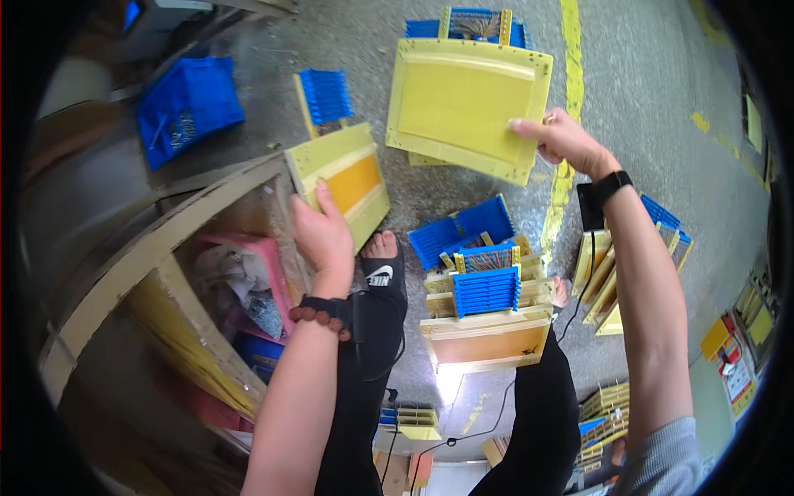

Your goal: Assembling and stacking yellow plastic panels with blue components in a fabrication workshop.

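My right hand [571,145] grips the right edge of a flat yellow rectangular panel [463,103], thumb on its face and fingers mostly behind. Small holes run along the panel's rim. Behind its top edge shows a blue slotted unit [478,25] with brown wires. My left hand [324,236] is closed on a yellow framed panel [351,186] with an orange middle, its thumb lying on the front. Just above that panel a blue ribbed block [325,95] sits on a yellow strip; whether they are joined is unclear.
A blue bin [190,107] with small metal parts stands at the far left. Nearby is a wooden bench [157,236] with a pink tray [277,281] inside. Between my legs stands a yellow-and-blue assembly [486,293]; more panels [608,281] lie right. Dark cables [451,442] trail below.
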A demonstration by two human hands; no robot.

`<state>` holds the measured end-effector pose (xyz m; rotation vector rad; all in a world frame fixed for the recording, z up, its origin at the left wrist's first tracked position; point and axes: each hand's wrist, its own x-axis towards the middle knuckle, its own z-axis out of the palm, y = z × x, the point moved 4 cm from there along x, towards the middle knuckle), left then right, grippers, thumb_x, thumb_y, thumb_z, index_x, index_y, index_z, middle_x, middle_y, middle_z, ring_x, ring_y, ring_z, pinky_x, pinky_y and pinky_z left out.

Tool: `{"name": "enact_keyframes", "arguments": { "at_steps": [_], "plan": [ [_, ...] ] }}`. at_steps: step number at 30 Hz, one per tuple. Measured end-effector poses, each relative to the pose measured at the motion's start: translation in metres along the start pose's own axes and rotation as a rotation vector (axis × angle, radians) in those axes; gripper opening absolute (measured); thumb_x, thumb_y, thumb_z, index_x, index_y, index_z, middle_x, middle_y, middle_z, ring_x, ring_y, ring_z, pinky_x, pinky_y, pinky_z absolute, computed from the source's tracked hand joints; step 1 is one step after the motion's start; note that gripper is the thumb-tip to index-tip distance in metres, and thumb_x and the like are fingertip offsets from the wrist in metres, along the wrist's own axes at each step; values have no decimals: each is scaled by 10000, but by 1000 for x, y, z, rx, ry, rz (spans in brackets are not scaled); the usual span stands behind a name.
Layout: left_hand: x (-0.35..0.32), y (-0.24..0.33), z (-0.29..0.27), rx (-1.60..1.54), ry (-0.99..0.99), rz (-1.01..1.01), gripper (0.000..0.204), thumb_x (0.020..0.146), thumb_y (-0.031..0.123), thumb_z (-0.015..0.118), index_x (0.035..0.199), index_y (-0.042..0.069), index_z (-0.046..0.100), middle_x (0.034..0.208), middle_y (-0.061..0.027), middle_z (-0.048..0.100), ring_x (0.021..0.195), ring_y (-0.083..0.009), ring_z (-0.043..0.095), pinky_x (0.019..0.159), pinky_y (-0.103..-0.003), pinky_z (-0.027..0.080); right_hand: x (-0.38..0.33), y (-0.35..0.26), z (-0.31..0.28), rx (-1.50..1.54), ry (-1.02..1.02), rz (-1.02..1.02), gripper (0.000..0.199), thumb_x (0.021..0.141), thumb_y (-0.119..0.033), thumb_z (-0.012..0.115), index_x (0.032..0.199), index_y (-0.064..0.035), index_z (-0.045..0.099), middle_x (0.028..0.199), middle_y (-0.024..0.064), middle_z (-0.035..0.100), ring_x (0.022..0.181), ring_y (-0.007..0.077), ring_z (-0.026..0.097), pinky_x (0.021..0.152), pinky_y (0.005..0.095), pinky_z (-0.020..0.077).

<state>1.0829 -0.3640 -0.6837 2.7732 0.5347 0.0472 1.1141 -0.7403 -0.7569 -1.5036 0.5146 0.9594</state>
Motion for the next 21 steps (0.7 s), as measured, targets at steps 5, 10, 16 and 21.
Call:
{"name": "enact_keyframes", "arguments": {
  "at_steps": [5,10,16,21],
  "plan": [
    [8,-6,-3,14,-97,-67,450,976,425,532,927,-21,570,890,-275,646,862,-481,615,727,-562,464,-43,-105,62,-370,386,-271,448,825,-345,644,817,101,683,755,265,685,741,373,708,702,442,563],
    [12,10,-91,181,-262,-38,414,969,422,532,961,15,609,896,-260,654,857,-464,629,738,-549,484,-206,-137,74,-218,252,-257,372,914,-337,617,857,19,707,720,183,691,663,283,697,634,359,540],
    [-106,14,-232,190,-390,-7,390,964,433,515,928,61,625,929,-170,634,817,-386,662,682,-519,524,-486,-79,6,-110,489,-253,295,906,-158,625,1105,58,656,993,89,693,858,117,627,745,283,513],
    [-243,32,-367,-9,-464,-9,221,856,266,603,921,62,659,969,-195,681,879,-373,689,666,-497,553,-634,-102,-17,-465,279,-257,386,915,-299,687,1171,-10,670,1051,208,694,944,299,671,770,347,530]
  ]
}}
